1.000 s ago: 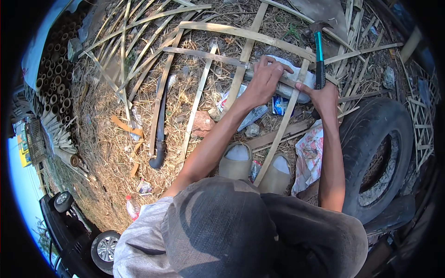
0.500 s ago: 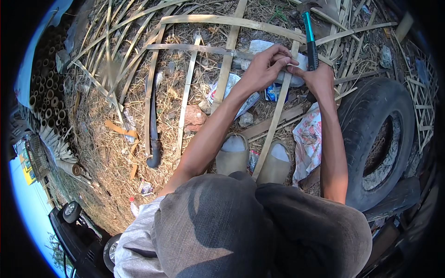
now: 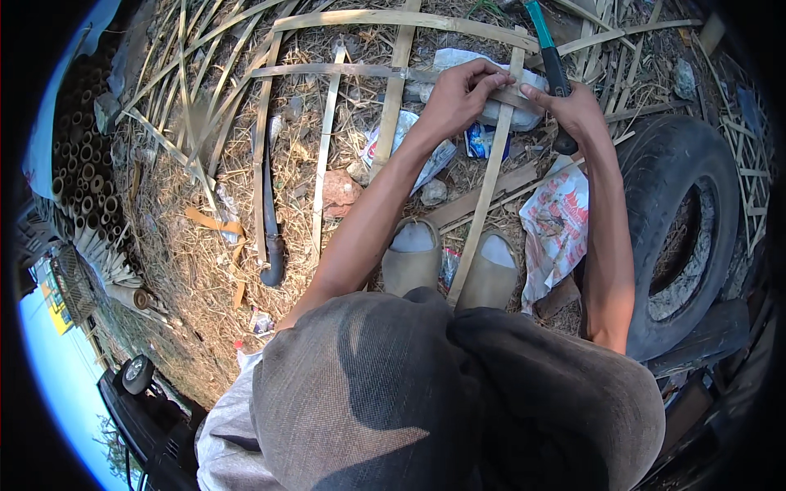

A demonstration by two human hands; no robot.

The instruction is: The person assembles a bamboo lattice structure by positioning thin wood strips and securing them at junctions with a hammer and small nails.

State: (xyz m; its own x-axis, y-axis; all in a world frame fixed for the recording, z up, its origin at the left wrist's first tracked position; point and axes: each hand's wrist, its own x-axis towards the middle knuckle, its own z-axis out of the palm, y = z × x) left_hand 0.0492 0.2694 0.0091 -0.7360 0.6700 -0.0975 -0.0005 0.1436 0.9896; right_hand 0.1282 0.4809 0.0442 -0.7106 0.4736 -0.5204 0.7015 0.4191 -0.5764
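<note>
Over straw, left hand (image 3: 457, 96) pinching bamboo strip (image 3: 491, 168), right hand (image 3: 573, 110) gripping hammer (image 3: 550, 51)

A frame of bamboo strips (image 3: 393, 98) lies on the straw-covered ground (image 3: 188, 262). Both hands meet at its far right part: the left hand (image 3: 458, 98) on a crossing of strips, the right hand (image 3: 573, 110) just beside it, gripping a hammer (image 3: 550, 49). A tyre (image 3: 688, 229) lies right of the frame, a printed sack (image 3: 557, 229) between them. Two shoes (image 3: 450, 262) rest on the near edge, either side of one strip.
</note>
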